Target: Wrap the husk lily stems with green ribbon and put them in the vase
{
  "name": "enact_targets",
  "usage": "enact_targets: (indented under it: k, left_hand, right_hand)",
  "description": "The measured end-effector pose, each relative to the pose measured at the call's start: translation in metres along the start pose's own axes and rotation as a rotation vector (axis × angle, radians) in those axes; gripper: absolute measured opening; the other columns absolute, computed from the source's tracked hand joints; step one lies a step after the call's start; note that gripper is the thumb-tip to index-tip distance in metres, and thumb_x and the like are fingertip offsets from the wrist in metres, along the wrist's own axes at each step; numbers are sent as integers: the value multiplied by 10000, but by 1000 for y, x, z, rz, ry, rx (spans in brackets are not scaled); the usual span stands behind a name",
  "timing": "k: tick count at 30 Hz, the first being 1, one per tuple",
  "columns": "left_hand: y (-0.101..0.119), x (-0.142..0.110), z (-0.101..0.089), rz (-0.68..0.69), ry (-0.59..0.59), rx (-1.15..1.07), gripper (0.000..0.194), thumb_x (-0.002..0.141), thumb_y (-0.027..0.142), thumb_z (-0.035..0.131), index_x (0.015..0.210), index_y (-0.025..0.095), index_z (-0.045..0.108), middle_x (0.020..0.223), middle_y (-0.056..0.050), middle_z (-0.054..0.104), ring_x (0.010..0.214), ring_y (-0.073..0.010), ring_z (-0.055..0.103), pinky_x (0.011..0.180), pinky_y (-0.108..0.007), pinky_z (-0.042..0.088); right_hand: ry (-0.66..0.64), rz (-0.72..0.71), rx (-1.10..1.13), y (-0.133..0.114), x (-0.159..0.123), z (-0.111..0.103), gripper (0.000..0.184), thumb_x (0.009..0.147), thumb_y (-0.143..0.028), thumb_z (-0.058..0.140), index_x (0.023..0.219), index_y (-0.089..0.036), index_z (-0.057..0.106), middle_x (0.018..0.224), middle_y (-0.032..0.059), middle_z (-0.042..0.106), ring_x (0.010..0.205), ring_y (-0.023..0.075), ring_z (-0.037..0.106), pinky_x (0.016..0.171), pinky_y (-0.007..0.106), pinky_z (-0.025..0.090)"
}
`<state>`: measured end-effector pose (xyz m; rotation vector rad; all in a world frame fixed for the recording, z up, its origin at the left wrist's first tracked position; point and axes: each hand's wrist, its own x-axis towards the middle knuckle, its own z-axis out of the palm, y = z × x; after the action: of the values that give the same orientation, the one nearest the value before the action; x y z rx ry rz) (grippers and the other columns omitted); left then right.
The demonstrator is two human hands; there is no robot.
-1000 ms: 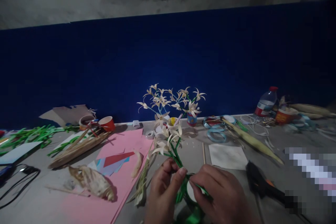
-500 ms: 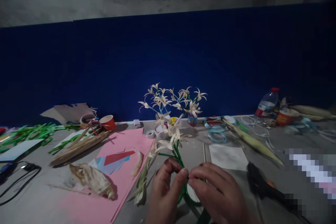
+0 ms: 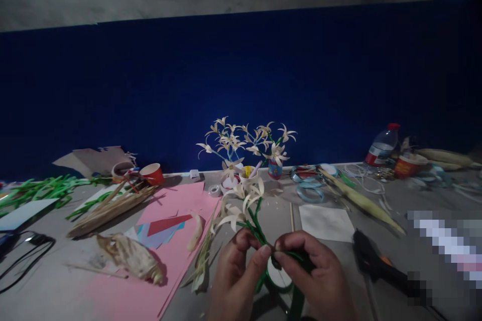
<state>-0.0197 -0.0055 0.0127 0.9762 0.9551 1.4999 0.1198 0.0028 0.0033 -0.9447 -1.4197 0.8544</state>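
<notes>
Cream-petalled craft flowers [image 3: 258,191] on green stems [image 3: 256,225] lean up and left from between my hands. My left hand [image 3: 239,271] is closed, with thumb and fingers pinching the joined stems low down. Touching the same spot from the other side, my right hand [image 3: 316,268] pinches a strip of green tape at the stems. Just beneath the hands shows a roll of green tape [image 3: 278,277] with a white middle, partly covered by the fingers. A dark green band hangs below the right hand.
Pink paper sheets [image 3: 176,200] and a dried husk [image 3: 128,256] lie to the left. A black glue gun [image 3: 371,258] and a white card [image 3: 327,223] are at the right. Behind stand finished flowers [image 3: 231,140], a red cup [image 3: 152,174] and a bottle [image 3: 383,145].
My right hand has turned and drawn slightly back, its fingers now curled at the stems, showing more of the tape roll. The flowers have tilted and turned a little.
</notes>
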Motion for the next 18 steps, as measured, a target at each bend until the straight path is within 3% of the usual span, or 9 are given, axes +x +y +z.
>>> enact_targets:
  k: [5,8,11,15,18]
  left_hand:
    - [5,-1,3,-120,-3,-223,219,619,323,872,678,179,718,669,9,662,667,-123,570,640,-198,457]
    - [4,1,1,-185,-112,-344,174,660,291,847,718,177,729,660,9,649,601,-120,555,558,-215,472]
    - [0,4,-3,-204,-221,-387,152,702,278,816,756,164,731,696,0,644,620,-122,575,586,-225,498]
    - [-4,7,-7,-189,-273,-373,160,709,291,812,779,168,737,747,-13,653,664,-130,605,611,-223,509]
    - [-6,8,-8,-226,-299,-394,189,704,299,816,823,178,734,704,9,621,577,-102,565,548,-218,503]
  right_hand:
    - [-23,273,310,1,-2,5,171,753,-322,776,729,-195,664,678,-22,663,642,116,591,621,197,476]
    - [-56,408,513,-3,-1,8,275,669,-353,848,700,-179,637,641,-36,647,565,92,591,563,185,467]
    - [-99,536,671,-7,-1,10,357,617,-318,888,697,-179,570,646,-49,645,482,63,580,482,160,443]
    - [-114,576,758,-10,-2,12,417,641,-297,880,693,-192,479,614,-68,626,397,33,533,385,118,359]
    - [-142,565,798,-11,-2,11,412,660,-284,870,694,-194,469,631,-58,637,438,40,543,415,126,389]
